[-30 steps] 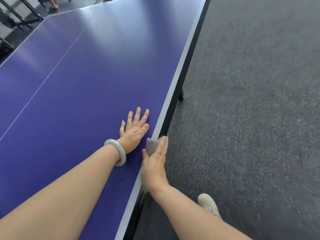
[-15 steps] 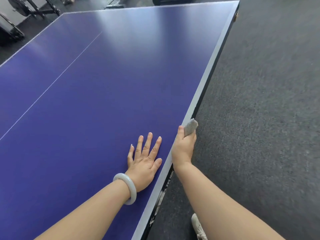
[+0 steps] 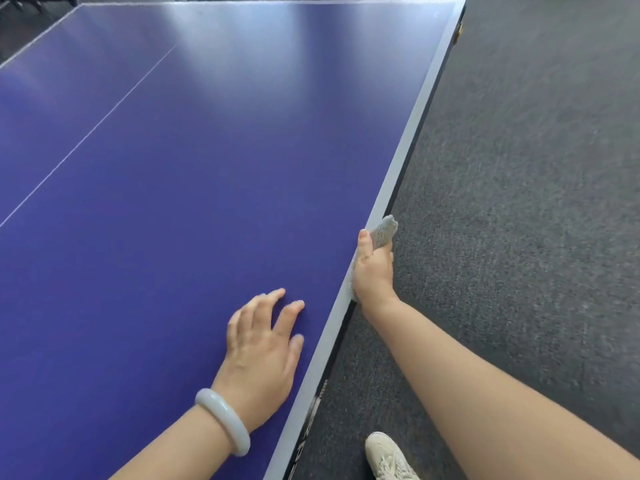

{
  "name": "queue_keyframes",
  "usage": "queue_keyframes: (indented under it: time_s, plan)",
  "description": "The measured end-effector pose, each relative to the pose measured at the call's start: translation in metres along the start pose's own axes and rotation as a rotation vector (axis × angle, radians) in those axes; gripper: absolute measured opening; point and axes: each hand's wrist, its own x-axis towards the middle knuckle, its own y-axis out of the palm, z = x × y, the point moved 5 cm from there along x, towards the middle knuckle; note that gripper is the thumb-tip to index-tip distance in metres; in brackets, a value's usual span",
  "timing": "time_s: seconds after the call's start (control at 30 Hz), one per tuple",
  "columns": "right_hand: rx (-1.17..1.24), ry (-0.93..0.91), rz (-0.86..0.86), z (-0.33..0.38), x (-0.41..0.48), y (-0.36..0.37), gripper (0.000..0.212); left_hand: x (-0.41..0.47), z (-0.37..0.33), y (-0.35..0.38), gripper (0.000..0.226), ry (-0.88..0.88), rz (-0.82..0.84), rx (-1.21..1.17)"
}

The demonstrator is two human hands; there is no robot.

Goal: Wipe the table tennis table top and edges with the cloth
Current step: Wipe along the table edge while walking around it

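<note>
Your right hand (image 3: 374,271) grips the grey cloth (image 3: 385,232) against the right edge of the table tennis table (image 3: 207,168), with the thumb on the white border. The cloth sticks out past your fingers. Your left hand (image 3: 263,348) rests on the blue top near that edge, fingers relaxed, with a pale bangle (image 3: 223,420) on the wrist. Dark grey carpet (image 3: 519,202) lies beside the table.

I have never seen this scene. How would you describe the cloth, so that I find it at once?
Start at the big blue table tennis table and follow its pale right edge toward the person. There the right hand grips a small grey cloth against that edge. Its rough woven texture sets it apart from the smooth bracelet and the white shoe nearby.
</note>
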Motion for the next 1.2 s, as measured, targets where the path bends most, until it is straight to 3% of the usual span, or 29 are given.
queue_keyframes:
  time_s: [0.07,0.2,0.4,0.53,0.67,0.87,1.2]
  plan:
    - [0.007,-0.001,-0.003,-0.005,-0.002,0.001,0.057,0.030,-0.009,-0.016,0.046,0.021,-0.096,-0.013]
    - [0.014,0.016,-0.006,-0.007,-0.003,0.003,0.057,0.115,-0.029,-0.023,0.053,0.043,-0.114,0.030]
    - [0.016,-0.012,-0.009,-0.008,-0.003,0.002,0.059,0.227,-0.064,-0.019,0.057,0.133,-0.032,0.047]
    - [0.077,-0.018,0.004,-0.012,0.000,0.004,0.056,0.260,-0.071,-0.014,0.057,0.130,0.019,0.078]
    - [0.072,-0.029,0.032,-0.007,0.004,0.005,0.052,0.255,-0.071,-0.012,0.055,0.134,-0.046,0.083]
    - [0.100,-0.093,-0.064,0.060,0.113,-0.009,0.055,0.253,-0.074,-0.014,0.053,0.127,-0.084,0.081]
    - [0.076,-0.097,-0.055,0.166,0.305,-0.032,0.052,0.252,-0.074,-0.016,0.057,0.119,-0.090,0.081]
